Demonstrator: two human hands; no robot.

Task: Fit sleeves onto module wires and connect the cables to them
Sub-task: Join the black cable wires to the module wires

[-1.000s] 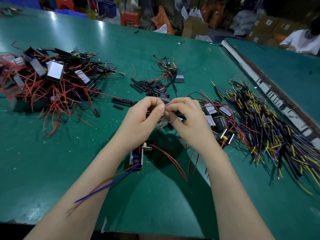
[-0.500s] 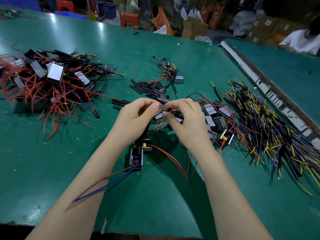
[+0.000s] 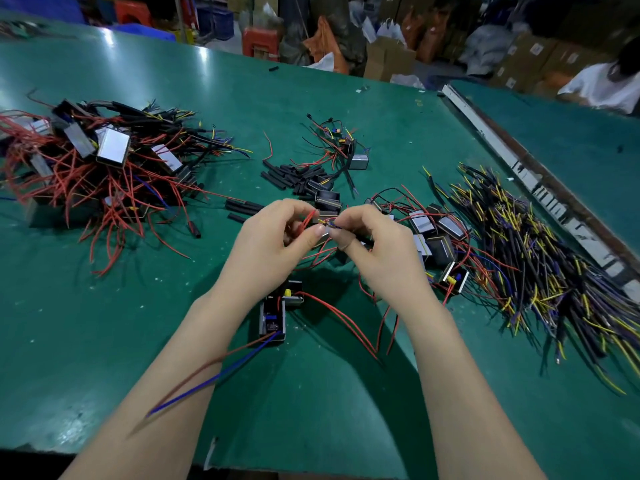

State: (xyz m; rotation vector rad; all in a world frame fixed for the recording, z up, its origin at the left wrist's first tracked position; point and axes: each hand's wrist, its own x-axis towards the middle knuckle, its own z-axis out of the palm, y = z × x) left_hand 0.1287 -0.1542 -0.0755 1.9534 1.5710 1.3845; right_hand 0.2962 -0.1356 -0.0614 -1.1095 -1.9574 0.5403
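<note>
My left hand point(image 3: 273, 244) and my right hand point(image 3: 377, 247) meet above the middle of the green table point(image 3: 104, 323). My left hand pinches thin red module wires point(image 3: 309, 218). My right hand pinches a black cable with yellow and blue ends point(image 3: 329, 224), tips touching the red wires. A small module point(image 3: 273, 317) lies on the table under my left wrist, with red wires trailing right and a blue and a brown wire crossing my left forearm. Black sleeves point(image 3: 294, 174) lie in a loose heap beyond my hands.
A big tangle of modules with red wires point(image 3: 90, 168) fills the left. Several grey modules point(image 3: 436, 233) lie right of my hands. A long pile of black, yellow and purple cables point(image 3: 540, 258) runs along the right. A person in white point(image 3: 606, 81) sits far right.
My hands have drawn slightly apart and the red wire ends and the cable's yellow and blue tips now show between my fingertips. The module on the table has not moved.
</note>
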